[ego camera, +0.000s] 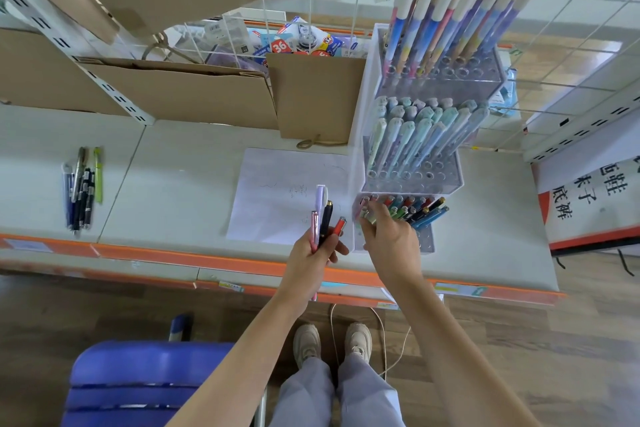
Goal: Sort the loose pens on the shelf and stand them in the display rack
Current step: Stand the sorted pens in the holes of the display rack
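Observation:
My left hand (313, 250) grips a bunch of pens (325, 215): a lilac one, a pink one, a black one and a red one, tips pointing up. My right hand (384, 234) reaches into the lowest tier of the clear tiered display rack (457, 177) and pinches a pale pen (367, 215) at its front left holes. Coloured pens (415, 210) stand in that tier, pastel pens in the middle tier and long patterned ones at the top. A loose pile of dark and green pens (81, 187) lies on the shelf at the far left.
A white sheet of paper (277, 194) lies on the grey shelf (180, 184) left of the rack. Cardboard boxes (207, 90) and a brown paper bag (315, 97) stand behind. A blue stool (138, 381) sits at lower left. A cable runs by my feet.

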